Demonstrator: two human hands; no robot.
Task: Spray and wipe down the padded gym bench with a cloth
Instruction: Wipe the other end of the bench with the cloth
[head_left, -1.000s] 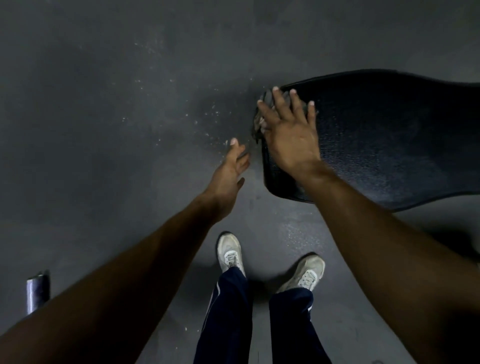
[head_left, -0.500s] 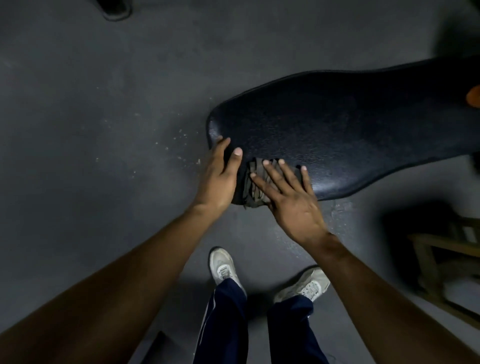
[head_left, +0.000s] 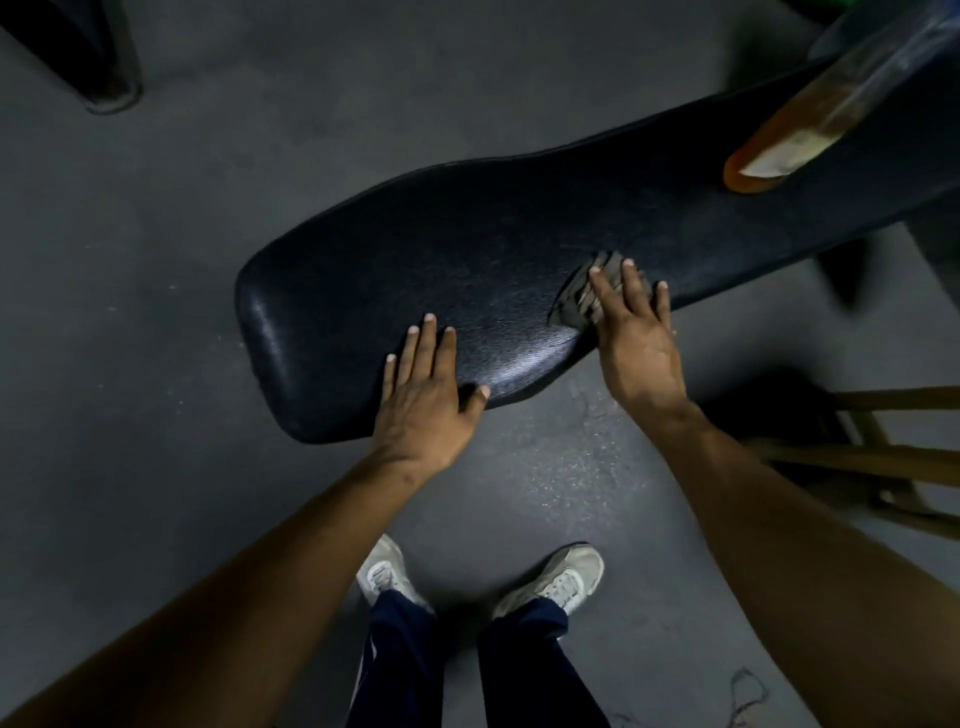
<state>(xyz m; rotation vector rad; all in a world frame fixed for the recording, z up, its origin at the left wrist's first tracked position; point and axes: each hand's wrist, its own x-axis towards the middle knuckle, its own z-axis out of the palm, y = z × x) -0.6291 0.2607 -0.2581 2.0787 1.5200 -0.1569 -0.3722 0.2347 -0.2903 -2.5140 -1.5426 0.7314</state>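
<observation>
I look down from my head and see the long black bench (head_left: 519, 249) in front of me. Its top is bumpy and a bit shiny. It runs from near my left side up to the far right corner.

My left hand (head_left: 423, 395) lies flat on the near edge of the bench. It is open, with the fingers (head_left: 423, 343) spread and pointing away from me. The thumb sticks out to the right along the edge. It holds nothing.

My right hand (head_left: 636, 338) is flat too, with the fingers stretched out. It presses down on a gray cloth (head_left: 579, 296) that sits on the bench top, close to the near edge. The cloth is bunched up and peeks out to the left of my fingers. It looks a little blurry.

A bottle (head_left: 795, 124) with orange liquid lies on the bench far off to the right, well apart from both hands. It has a pale label.

Below me are my 2 white shoes (head_left: 556, 577) on the gray floor (head_left: 156, 260), and my dark blue pants (head_left: 410, 660). Some wooden legs (head_left: 883, 457) stand on the right, by the bench.
</observation>
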